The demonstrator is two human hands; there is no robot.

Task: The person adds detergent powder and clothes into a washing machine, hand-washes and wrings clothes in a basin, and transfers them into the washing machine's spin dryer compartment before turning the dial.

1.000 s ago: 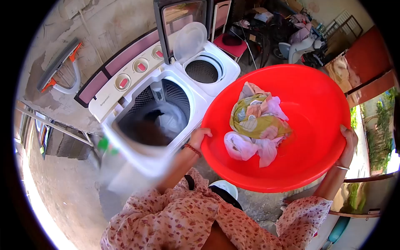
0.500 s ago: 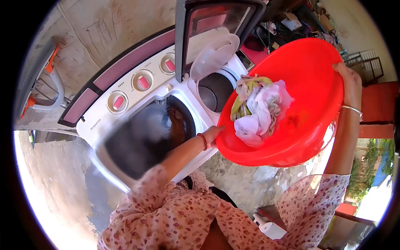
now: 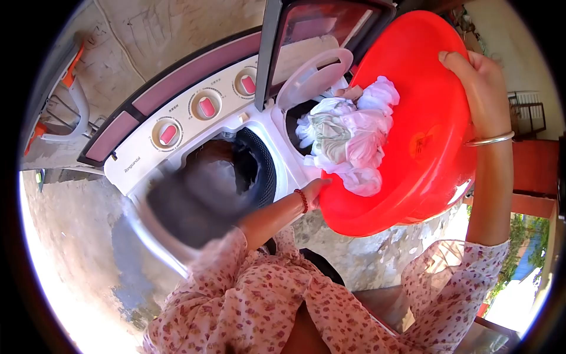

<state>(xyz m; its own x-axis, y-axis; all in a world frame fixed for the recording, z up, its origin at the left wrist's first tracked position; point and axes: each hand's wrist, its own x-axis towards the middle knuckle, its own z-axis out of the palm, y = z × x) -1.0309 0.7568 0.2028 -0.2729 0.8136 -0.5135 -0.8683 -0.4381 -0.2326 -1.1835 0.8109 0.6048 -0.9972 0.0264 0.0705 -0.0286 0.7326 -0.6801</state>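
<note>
A red plastic basin [image 3: 421, 153] is tilted toward the twin-tub washing machine [image 3: 227, 123], with both my hands on its rim. My left hand [image 3: 316, 192] grips the lower rim beside the smaller tub. My right hand [image 3: 482, 85] is wrapped over the raised far rim, thumb on the inside. A bundle of wet-looking white, pink and pale green clothes [image 3: 348, 138] slides over the basin's edge, partly above the smaller tub [image 3: 291, 118]. That tub's round translucent inner lid [image 3: 312, 79] stands up, and the bundle hides most of the opening.
The larger tub [image 3: 259, 159] holds dark contents behind a blurred lid [image 3: 197, 197]. A hinged outer lid [image 3: 318, 44] stands upright at the back. Pink knobs [image 3: 206, 107] line the panel. A concrete wall [image 3: 183, 35] is behind, and a folded metal frame [image 3: 73, 100] hangs at left.
The basin has tipped further toward the smaller tub, its far side raised by my right hand. The clothes have slid left to its edge and partly over the opening.
</note>
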